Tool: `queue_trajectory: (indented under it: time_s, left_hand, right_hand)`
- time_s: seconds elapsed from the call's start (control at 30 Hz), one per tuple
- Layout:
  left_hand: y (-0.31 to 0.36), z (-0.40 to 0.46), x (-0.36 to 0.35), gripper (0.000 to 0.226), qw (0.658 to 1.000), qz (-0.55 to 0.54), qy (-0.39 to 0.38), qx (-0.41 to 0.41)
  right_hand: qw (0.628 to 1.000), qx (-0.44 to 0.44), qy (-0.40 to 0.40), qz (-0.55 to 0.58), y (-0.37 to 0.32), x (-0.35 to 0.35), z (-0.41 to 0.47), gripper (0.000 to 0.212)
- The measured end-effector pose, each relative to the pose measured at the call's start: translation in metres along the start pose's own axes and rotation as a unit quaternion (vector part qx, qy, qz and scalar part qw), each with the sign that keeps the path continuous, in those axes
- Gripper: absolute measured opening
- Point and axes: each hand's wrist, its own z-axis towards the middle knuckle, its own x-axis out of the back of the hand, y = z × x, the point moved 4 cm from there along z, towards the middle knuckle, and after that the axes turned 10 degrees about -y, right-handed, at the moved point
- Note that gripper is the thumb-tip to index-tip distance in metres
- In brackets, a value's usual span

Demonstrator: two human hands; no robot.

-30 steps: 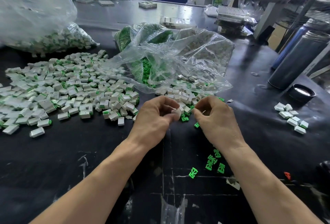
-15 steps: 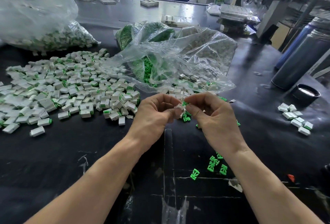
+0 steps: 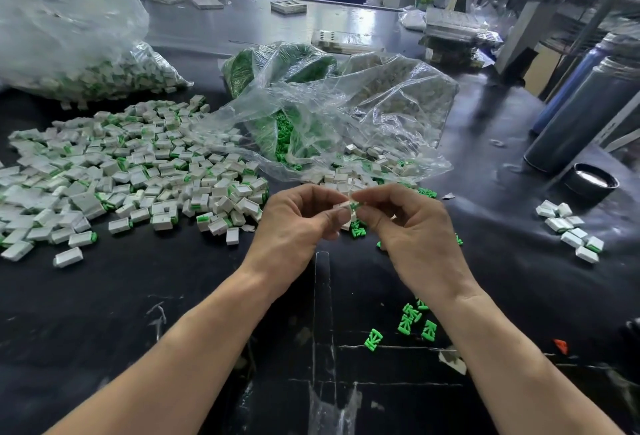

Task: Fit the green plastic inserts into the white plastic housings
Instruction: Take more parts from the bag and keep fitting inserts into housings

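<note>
We see 2 bare hands meeting above a black table. The left hand pinches a white housing between thumb and curled fingers, and the right hand pinches a green insert at the housing's open end; insert and housing touch, but we cannot tell how far the insert sits inside. Both grips are clamped tight on their parts, held clear of the table surface.

To the left lies a wide heap of assembled pieces, white with green showing. Just behind the hands, a clear plastic bag spills white housings and green inserts onto the table. Loose green inserts lie near the right forearm, with 1 more a little apart. A small cluster of white pieces sits well to the right, near a dark cylinder and a black round cap. Another filled bag rests at the far left.
</note>
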Motion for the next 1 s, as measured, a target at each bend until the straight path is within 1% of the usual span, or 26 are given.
queue_trajectory:
  time_s: [0.1,0.17,0.23,0.27,0.43,0.6,0.73,0.9,1.0]
  left_hand:
    - [0.002,0.000,0.001,0.009,1.000,-0.006,-0.003,-0.001]
    - [0.003,0.000,0.001,0.010,1.000,-0.011,-0.005,-0.002]
    - [0.002,0.000,0.001,0.010,1.000,-0.012,-0.004,-0.001]
    - [0.002,0.000,0.001,0.009,1.000,-0.008,-0.004,-0.002]
    - [0.002,-0.001,0.000,0.008,0.999,0.030,0.005,-0.008]
    - [0.006,-0.002,0.000,0.017,0.997,0.072,0.005,-0.019]
    - [0.007,-0.002,0.001,0.020,0.995,0.097,0.009,-0.020]
    - [0.009,-0.003,0.001,0.022,0.990,0.141,-0.004,-0.028]
    - [0.012,-0.004,-0.002,0.019,0.985,0.169,-0.014,-0.038]
  right_hand:
    - [0.997,-0.020,0.008,0.072,0.002,0.001,0.001,0.011]
    - [0.996,-0.023,-0.002,0.089,0.002,0.000,0.000,0.005]
    - [0.996,-0.022,-0.007,0.091,0.001,0.000,-0.001,0.008]
    - [0.997,-0.022,-0.009,0.077,0.001,0.000,-0.001,0.010]
    - [0.998,-0.007,-0.026,-0.059,-0.002,0.001,-0.003,0.012]
    - [0.992,0.025,-0.024,-0.123,-0.010,-0.001,-0.006,0.011]
    - [0.981,0.061,-0.020,-0.181,-0.016,-0.002,-0.006,0.007]
    - [0.974,0.081,-0.019,-0.211,-0.019,-0.004,-0.007,0.007]
    - [0.980,0.070,-0.018,-0.186,-0.015,-0.003,-0.008,0.011]
